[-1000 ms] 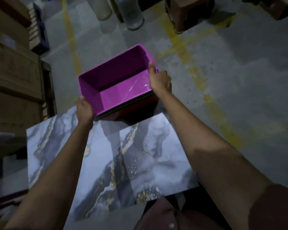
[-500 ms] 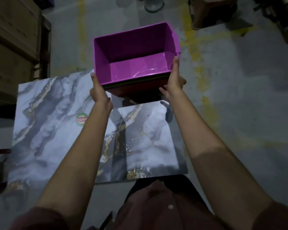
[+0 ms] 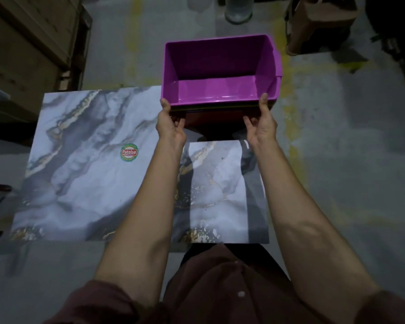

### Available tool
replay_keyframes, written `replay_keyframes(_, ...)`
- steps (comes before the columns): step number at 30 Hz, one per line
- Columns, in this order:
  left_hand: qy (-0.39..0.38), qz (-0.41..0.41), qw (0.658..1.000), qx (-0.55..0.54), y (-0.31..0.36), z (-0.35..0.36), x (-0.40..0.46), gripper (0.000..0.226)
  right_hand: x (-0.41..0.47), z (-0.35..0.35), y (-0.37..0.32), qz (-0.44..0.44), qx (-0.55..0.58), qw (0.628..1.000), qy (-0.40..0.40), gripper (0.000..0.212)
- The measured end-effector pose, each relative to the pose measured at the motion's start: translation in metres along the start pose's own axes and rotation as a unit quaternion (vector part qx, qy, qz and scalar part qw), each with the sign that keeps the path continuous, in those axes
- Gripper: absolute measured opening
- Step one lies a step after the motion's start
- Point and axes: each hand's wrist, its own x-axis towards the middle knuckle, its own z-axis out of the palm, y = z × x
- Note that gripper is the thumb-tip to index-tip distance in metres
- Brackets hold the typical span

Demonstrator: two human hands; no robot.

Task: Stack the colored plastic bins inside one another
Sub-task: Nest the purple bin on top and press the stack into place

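Looking down from the head cam, there's a stack of nested plastic bins held out in front of the person, with the purple bin on top and open side up, nothing in it. Under its near rim you can see thin edges of other colours, greenish and darker, and a red bin at the bottom of the stack, so they're sitting inside one another. The left hand grips the near left corner, thumb up against the purple rim and fingers curled underneath onto the lower bins. The right hand does the same at the near right corner, thumb on the rim, fingers tucked under. Can't really tell whether the stack is resting on anything or just held up; it sits at the far edge of the marble-print boards. The bigger marble board lies flat to the left and has a round green and red sticker reading "Patelsa", and a smaller marble board sits just beside it under the arms. All of it is on a grey concrete floor with worn yellow paint lines. Wooden crates stand at the far left, and pretty dim lighting overall.
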Motion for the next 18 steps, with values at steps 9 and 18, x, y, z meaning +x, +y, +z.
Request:
replay_keyframes(9, -0.032, -0.02, 0.957, 0.287, 0.046, -0.023, 0.026, 0.073, 0.026, -0.007, -0.061, -0.124, -0.259, 0.938, 0.193, 0.067)
replay_keyframes(18, -0.091, -0.054, 0.913, 0.394, 0.099, 0.029, 0.066, 0.032, 0.1, 0.06, -0.102, -0.052, -0.518, 0.853, 0.049, 0.082)
